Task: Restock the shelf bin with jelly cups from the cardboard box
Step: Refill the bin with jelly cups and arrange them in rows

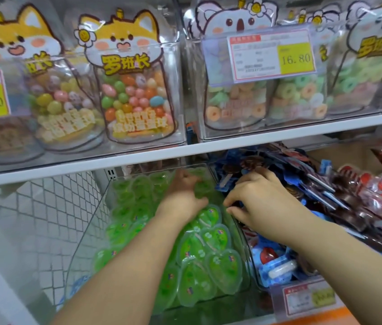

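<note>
**Shelf inspection: jelly cup bin, lower shelf**

The clear plastic bin (91, 214) stood on the lower shelf, tilted toward the aisle, and was filled with green jelly cups (208, 261) from front to back. The cups lay loosely piled, sealed lids mostly facing up and forward, and those at the front rested against the bin's front wall.

The left hand (183, 191) reached deep into the bin, its fingers bent down onto the cups at the back. It could not be told whether the hand gripped a cup or only pressed on the pile.

The right hand (260, 200) lay over the bin's right wall, fingers curled, with thumb and forefinger close together at the rim. Whether they pinched the rim or a cup could not be told.

Just beside the bin, to the right, lay blue-wrapped sweets (276, 268) and, farther right, red-and-brown packets (361, 195). A white wire mesh (44, 207) stood to the left of the bin.

Above the white shelf board (185, 151), clear containers held bags of coloured sweets (136, 102) and bags of ring sweets (239, 104). A price tag (272, 57) read 16.80.
</note>
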A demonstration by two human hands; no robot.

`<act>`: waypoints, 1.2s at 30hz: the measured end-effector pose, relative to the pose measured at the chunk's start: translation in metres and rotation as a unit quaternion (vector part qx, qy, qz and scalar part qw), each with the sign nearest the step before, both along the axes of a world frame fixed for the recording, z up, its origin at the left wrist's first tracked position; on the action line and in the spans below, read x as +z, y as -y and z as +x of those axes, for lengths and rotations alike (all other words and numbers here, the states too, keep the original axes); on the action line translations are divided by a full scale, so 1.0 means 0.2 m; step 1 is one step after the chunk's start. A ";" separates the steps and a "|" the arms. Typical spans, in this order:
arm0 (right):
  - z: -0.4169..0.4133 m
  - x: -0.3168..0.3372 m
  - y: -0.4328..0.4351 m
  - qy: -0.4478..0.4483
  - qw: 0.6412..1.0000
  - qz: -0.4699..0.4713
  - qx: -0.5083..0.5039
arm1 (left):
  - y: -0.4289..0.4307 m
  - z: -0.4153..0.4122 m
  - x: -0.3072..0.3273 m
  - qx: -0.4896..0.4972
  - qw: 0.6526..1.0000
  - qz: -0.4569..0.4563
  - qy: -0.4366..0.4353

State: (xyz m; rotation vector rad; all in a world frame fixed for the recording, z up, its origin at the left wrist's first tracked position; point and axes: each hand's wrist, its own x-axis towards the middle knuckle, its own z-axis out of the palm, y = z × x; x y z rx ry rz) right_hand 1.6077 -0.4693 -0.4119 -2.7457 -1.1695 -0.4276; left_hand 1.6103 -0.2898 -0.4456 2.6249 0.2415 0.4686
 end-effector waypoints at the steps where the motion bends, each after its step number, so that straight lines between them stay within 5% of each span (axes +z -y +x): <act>1: 0.00 0.00 0.00 -0.002 1.000 0.003 0.000 | 0.00 0.00 0.00 -0.003 1.000 0.001 0.001; 11: -0.02 0.00 0.00 0.018 0.999 0.028 0.015 | -0.02 -0.04 0.03 -0.005 1.000 0.022 -0.010; 17: -0.18 0.04 0.03 0.080 0.989 0.096 0.084 | 0.05 -0.46 0.09 0.000 0.994 -0.051 0.096; 24: -0.61 -0.37 0.19 -0.085 0.963 0.242 0.078 | 0.35 -1.05 -0.32 0.023 0.966 -0.150 0.209; 29: -0.78 -0.92 0.40 -0.272 0.939 0.194 -0.076 | 0.46 -1.24 -0.92 0.095 0.975 -0.197 -0.039; 36: -0.76 -1.46 0.48 -0.567 0.787 0.041 -0.237 | 0.45 -1.13 -1.34 0.056 0.895 -0.277 -0.345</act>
